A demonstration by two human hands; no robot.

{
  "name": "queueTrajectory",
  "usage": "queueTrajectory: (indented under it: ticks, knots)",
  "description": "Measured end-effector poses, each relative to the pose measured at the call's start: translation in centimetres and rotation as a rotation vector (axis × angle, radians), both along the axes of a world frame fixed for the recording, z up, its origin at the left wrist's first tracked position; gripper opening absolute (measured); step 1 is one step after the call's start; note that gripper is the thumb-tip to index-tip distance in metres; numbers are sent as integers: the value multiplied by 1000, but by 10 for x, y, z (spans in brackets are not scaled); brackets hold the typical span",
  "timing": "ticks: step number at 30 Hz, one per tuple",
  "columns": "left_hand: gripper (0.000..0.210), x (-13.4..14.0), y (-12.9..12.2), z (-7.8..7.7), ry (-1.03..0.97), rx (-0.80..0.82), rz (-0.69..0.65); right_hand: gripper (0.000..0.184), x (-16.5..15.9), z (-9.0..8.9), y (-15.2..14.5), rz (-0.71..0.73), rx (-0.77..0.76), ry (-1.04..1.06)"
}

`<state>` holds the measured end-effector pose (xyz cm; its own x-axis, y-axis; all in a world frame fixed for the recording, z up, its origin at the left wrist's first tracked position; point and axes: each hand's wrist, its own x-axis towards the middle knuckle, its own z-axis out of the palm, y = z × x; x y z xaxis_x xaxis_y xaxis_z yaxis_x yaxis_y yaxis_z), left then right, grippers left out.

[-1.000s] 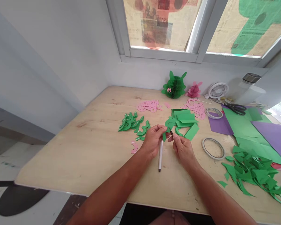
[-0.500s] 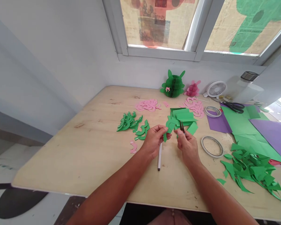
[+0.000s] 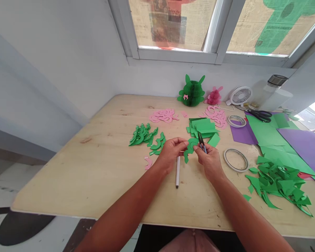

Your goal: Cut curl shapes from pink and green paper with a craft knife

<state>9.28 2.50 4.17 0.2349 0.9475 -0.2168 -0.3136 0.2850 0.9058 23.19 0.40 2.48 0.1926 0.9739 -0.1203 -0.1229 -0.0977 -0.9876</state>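
Left forearm and right forearm: both bare, entering at the lower edge and converging forward. Left hand: thumb and index finger closed in a pinch, tips directed right. Right hand: thumb extended leftward, fingers bent in a grip. The 2 hands are near each other, thumb tips slightly apart.

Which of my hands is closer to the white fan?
Right. Your right hand is in front of the white fan, leftward; your left hand is farther left.
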Motion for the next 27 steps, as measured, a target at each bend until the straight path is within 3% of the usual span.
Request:
queueTrajectory:
  ticks: [12, 27]
  knots:
    - [27, -7, 7, -4, 109, 45, -44, 33, 3, -1, 2, 67, -8, -65]
    - [27, -10, 7, -2, 113, 43, -88, 39, 0, 7, -1, 54, -27, 100]
